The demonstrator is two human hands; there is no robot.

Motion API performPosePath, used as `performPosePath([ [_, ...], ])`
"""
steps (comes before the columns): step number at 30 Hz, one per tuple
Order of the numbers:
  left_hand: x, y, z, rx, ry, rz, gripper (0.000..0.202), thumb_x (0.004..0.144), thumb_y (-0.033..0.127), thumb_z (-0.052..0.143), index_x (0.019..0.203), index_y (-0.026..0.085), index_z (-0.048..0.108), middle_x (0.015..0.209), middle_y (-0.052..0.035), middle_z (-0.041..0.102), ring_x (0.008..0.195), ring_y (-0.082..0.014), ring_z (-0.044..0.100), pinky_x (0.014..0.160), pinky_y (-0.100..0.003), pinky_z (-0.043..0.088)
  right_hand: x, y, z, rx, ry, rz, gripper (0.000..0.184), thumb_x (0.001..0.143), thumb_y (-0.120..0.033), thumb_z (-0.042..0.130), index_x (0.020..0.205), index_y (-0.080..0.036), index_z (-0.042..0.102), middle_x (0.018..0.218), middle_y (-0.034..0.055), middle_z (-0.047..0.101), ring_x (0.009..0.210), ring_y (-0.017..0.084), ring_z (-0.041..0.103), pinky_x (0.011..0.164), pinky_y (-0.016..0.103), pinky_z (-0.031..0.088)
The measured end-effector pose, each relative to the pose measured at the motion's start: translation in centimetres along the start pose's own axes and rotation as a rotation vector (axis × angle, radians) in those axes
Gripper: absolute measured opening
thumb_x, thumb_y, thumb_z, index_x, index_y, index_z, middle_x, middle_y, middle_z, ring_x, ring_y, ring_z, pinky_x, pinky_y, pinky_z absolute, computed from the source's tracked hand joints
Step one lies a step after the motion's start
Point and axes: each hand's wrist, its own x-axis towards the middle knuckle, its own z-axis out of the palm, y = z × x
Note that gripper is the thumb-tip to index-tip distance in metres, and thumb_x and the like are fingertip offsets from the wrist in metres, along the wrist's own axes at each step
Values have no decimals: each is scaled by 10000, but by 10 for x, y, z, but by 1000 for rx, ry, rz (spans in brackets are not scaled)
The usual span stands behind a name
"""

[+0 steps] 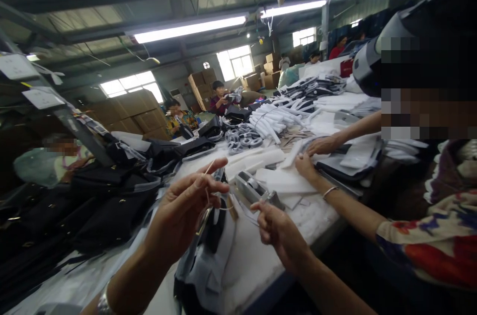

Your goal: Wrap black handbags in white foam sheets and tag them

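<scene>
My left hand (182, 210) is raised in the middle, thumb and fingers pinched on a thin white string (222, 209) that loops below the fingertips. To its right, my right hand (279, 230) has its fingers curled and closed; what they hold, if anything, is too small to make out. Just beyond the right fingertips stands a grey tape dispenser (253, 188). Under my hands lies a black bag (188, 295) with white foam sheeting (214, 268) on it, partly hidden by my left hand and forearm.
Black bags (112, 210) are heaped on the left. White foam sheets (257, 161), grey coiled straps (242, 138) and white rolls (268, 118) cover the table farther back. At right, a co-worker's hands (316, 153) press on a bag. Several people sit beyond.
</scene>
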Motion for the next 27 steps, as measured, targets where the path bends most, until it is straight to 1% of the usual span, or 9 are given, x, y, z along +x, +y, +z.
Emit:
performPosePath([
  [3,-4,1,1,10,-49,-6,221,933,285,609,805,197,765,1103,-103,727,1404,-259,401,701,-133,546,-6,-7,-3,-244,173,-436,446,902,-555,617,1201,-226,589,955,36,649,861,163,622,809,288,511],
  [5,-7,1,3,5,-93,-12,238,946,266,583,808,197,764,1139,-104,719,1412,-262,389,704,-146,549,-13,-16,8,-474,76,-647,553,913,-557,600,1368,-252,523,1344,90,570,1248,257,518,1078,406,399],
  [7,-10,0,5,-2,-135,-9,249,957,250,558,838,192,768,1182,-102,705,1385,-262,427,700,-154,549,-19,-25,25,-582,-120,-715,612,925,-588,560,1439,-265,484,1478,80,479,1367,298,417,1147,464,318],
  [10,-17,-3,5,-29,-179,10,253,965,249,543,881,191,775,1330,-74,634,1204,-239,598,724,-184,556,-22,-30,48,-441,-354,-531,551,939,-600,528,1397,-294,542,1266,73,645,1017,221,647,876,363,528],
  [13,-27,-6,-5,-43,-207,11,245,958,277,562,880,191,777,1364,-69,613,932,-186,699,786,-251,574,-23,-20,54,-208,-440,-222,375,921,-525,618,1193,-275,683,860,22,710,455,46,464,444,178,383],
  [15,-36,-11,-18,-19,-176,-2,232,950,288,584,866,195,779,1244,-77,687,897,-180,703,831,-271,569,-25,-8,49,-80,-421,-134,278,903,-478,668,1026,-239,737,718,-4,667,412,20,422,417,150,329],
  [19,-60,-26,-54,196,-31,-56,167,903,319,674,860,209,791,1050,-74,755,938,-191,695,882,-253,539,-32,15,33,-18,-381,-70,246,863,-439,726,957,-214,761,754,17,677,557,87,632,482,165,432],
  [23,-78,-44,-92,384,139,-77,288,888,445,670,886,183,790,1090,-115,739,968,-245,687,862,-298,550,-29,32,24,-237,-294,23,336,855,-469,716,995,-168,767,729,45,695,496,81,598,389,147,341],
  [27,-81,-63,-120,489,289,-157,330,821,459,740,989,177,773,1031,-118,743,906,-239,679,747,-264,530,-13,44,25,-503,-238,-37,371,858,-488,688,931,-136,780,650,39,682,498,89,590,444,174,423],
])
